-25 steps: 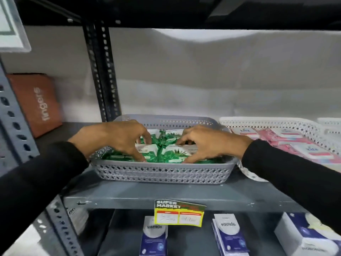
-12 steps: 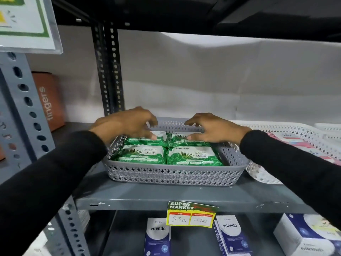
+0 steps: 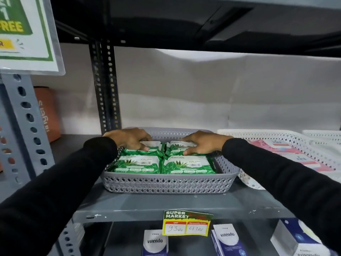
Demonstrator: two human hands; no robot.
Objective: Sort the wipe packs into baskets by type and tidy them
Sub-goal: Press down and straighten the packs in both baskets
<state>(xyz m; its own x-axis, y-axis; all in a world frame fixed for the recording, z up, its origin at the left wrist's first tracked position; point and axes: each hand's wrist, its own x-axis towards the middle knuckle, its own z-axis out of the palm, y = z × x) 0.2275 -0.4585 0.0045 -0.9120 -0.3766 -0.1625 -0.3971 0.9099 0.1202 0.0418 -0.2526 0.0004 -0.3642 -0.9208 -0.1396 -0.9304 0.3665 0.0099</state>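
A grey lattice basket stands on the grey shelf and holds several green wipe packs laid flat in rows. Two front packs lie side by side, uncovered. My left hand rests on the rear left green pack, fingers curled over its top, thumb pressing its front edge. My right hand lies on the rear right green pack in the same way. To the right, a white lattice basket holds pink wipe packs.
A dark perforated upright stands behind the grey basket. An orange pouch leans at the far left. A promo sign hangs upper left. A yellow price tag hangs on the shelf lip above boxes on the lower shelf.
Both hands have moved from the middle of the grey basket to its rear row. The front green packs now lie flat and uncovered. The view has come closer and tilted up.
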